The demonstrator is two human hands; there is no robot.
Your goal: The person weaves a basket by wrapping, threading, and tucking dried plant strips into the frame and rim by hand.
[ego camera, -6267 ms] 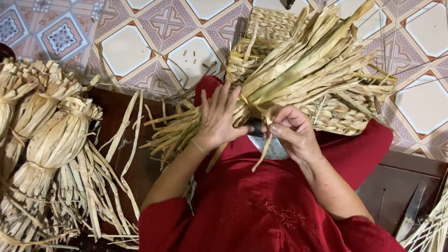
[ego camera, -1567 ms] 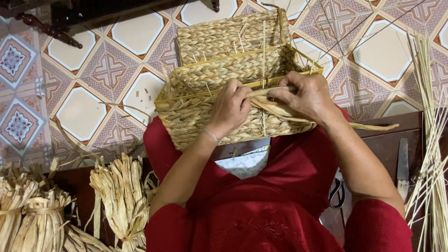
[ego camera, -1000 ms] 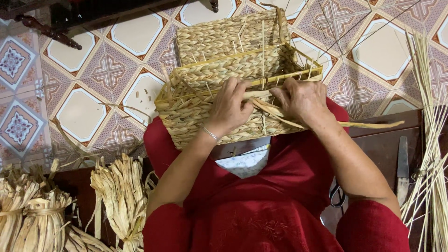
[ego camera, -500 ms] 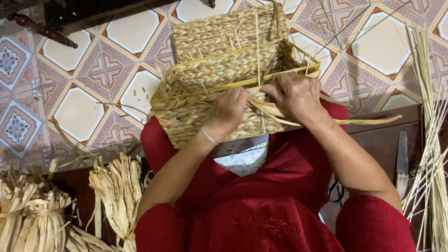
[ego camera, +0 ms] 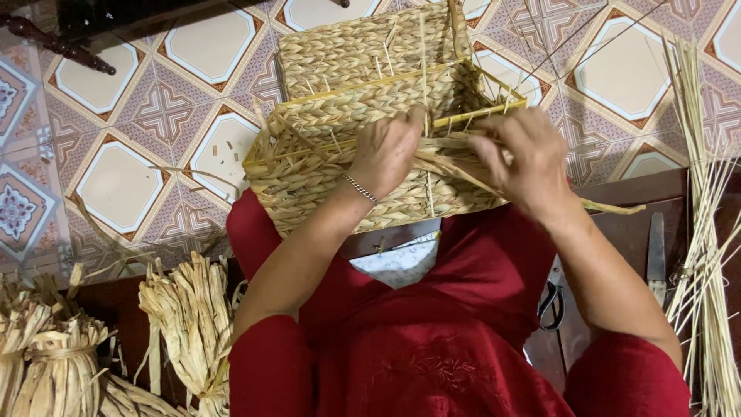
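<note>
Tilted a little further toward the person than half a second ago, the woven basket (ego camera: 363, 131) rests on a lap in red cloth, above the tiled floor (ego camera: 116, 177). Nearest the viewer, three bundles of dried straw (ego camera: 185, 324) stand at lower left. A pair of scissors (ego camera: 549, 303) lies beside the right thigh, and a knife (ego camera: 656, 255) on the dark wooden platform (ego camera: 610, 224) beyond it. One sheaf of long thin stalks (ego camera: 706, 255) runs up the right edge. The left hand (ego camera: 390, 150) presses half-curled fingers against the basket's front wall. The right hand (ego camera: 525, 166) pinches one flat loose strand (ego camera: 610, 207) between closed fingertips. I judge a hard pull could snap that dry strand, or let the basket slide off the knees.
</note>
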